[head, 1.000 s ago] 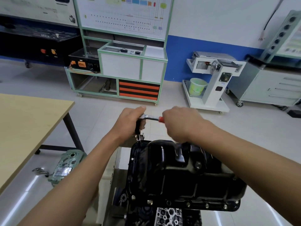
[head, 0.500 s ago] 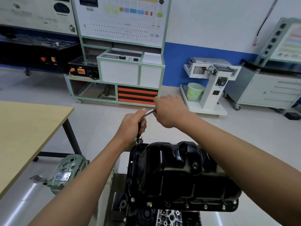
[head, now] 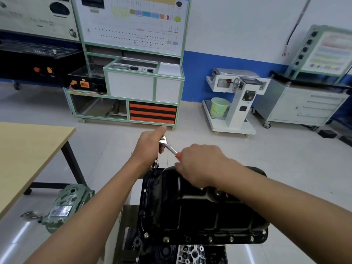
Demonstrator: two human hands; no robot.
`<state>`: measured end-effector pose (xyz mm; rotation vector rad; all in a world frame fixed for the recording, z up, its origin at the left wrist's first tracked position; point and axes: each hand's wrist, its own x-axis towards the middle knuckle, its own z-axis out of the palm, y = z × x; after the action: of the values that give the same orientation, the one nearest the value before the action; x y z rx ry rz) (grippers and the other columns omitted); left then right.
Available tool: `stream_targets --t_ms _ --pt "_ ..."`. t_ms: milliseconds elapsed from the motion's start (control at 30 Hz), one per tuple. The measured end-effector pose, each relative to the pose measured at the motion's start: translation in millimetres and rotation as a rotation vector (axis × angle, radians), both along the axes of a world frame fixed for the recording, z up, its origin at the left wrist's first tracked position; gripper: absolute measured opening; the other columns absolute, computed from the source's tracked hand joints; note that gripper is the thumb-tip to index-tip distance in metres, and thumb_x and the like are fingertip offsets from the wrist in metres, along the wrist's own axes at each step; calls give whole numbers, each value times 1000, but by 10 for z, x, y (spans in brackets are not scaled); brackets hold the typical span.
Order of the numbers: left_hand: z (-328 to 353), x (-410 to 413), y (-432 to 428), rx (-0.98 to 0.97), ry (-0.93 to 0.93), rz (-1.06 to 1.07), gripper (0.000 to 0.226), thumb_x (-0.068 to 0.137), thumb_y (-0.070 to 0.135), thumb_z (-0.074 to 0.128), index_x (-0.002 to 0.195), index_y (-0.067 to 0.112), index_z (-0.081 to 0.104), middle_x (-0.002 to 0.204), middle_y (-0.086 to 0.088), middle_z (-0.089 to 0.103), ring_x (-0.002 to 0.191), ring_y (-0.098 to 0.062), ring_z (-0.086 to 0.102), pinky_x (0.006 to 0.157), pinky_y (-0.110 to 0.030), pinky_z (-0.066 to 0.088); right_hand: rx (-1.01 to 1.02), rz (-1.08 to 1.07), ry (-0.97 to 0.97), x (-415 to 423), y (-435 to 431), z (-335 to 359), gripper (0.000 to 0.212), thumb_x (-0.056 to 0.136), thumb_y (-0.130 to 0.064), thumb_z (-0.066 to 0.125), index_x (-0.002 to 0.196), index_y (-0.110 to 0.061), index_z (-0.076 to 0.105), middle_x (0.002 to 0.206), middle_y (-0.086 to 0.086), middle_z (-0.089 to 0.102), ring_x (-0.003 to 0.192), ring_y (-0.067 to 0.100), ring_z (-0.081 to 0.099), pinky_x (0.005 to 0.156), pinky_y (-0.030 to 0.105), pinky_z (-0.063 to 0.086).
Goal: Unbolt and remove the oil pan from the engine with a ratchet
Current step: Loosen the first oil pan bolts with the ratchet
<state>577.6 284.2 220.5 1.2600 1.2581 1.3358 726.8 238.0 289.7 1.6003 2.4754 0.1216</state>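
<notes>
The black oil pan (head: 200,208) sits upside-up on the engine (head: 188,253) below me, with several bolts along its near flange. A ratchet (head: 168,146) with a chrome head and red handle stands over the pan's far left corner, its extension and socket (head: 154,165) dropping to a bolt there. My left hand (head: 150,147) grips the ratchet head and extension, index finger stretched forward. My right hand (head: 200,164) grips the red handle, which points toward me and right.
A wooden table (head: 28,155) with black legs stands at the left. A green metal casting (head: 64,208) lies on the floor beside it. Training benches (head: 133,86), a white trolley with a green bucket (head: 219,107) and a grey drawer cabinet (head: 302,103) line the far wall.
My right hand has swung the ratchet handle from pointing away and right back toward me, over the pan. My left hand stays on the ratchet head.
</notes>
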Motion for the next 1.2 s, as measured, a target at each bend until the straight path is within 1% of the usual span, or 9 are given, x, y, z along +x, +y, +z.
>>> stream_targets --t_ms 133,333,467,633,700,833,933,1033,1200 --pt "-5 -65 -64 6 53 -196 52 89 48 46 47 20 58 54 -6 54 58 -22 40 54 -31 32 93 -57 -65 115 350 49 20 97 -24 52 117 -20 52 114 4 60 103 28 60 77 39 31" --pt "-3 54 -67 -2 -56 -195 51 88 43 43 44 17 50 50 -6 48 53 -19 40 59 -35 31 201 -25 -18 -73 805 0 36 87 -10 55 121 -16 45 124 5 50 121 30 44 97 51 34" --pt "9 26 -3 9 -36 -194 59 93 55 43 47 19 48 50 -5 45 51 -18 41 57 -30 34 232 7 53 -168 948 -12 35 87 -10 55 120 -16 45 127 5 49 125 31 39 100 53 32" --pt "-21 -13 23 22 -134 -47 53 88 53 46 44 24 45 49 0 39 48 -15 35 47 -23 31 265 4 -5 -98 789 -2 31 99 -43 44 114 -16 49 118 5 58 112 29 51 94 47 35" --pt "-12 -33 30 6 -174 6 52 86 54 47 43 24 47 49 1 40 48 -14 33 48 -25 28 203 37 -30 -43 629 50 39 100 -54 36 95 -21 55 99 2 58 95 26 58 88 44 37" --pt "-6 -19 59 13 -163 35 51 83 58 51 47 22 46 51 -4 41 48 -17 35 54 -33 29 -142 137 110 -69 191 95 71 95 -72 24 58 -19 54 61 -3 50 58 12 47 59 33 38" --pt "-30 26 55 30 -223 -10 50 86 51 52 48 19 42 50 -1 38 48 -17 34 54 -33 28 -407 200 206 -108 35 125 76 99 -68 21 67 -19 70 55 -1 57 57 9 56 63 28 45" --pt "-27 -25 35 25 -194 -1 50 84 54 51 47 21 48 55 -8 43 54 -22 37 59 -37 29 -531 214 204 -62 140 241 65 104 -56 26 67 -18 64 53 -5 61 50 1 57 57 12 42" --pt "-35 -117 -14 90 -72 -20 56 94 51 38 52 22 63 55 -7 56 57 -23 42 53 -32 34 -367 191 35 39 478 433 33 101 -39 51 77 -15 52 71 1 63 65 18 53 61 31 39"
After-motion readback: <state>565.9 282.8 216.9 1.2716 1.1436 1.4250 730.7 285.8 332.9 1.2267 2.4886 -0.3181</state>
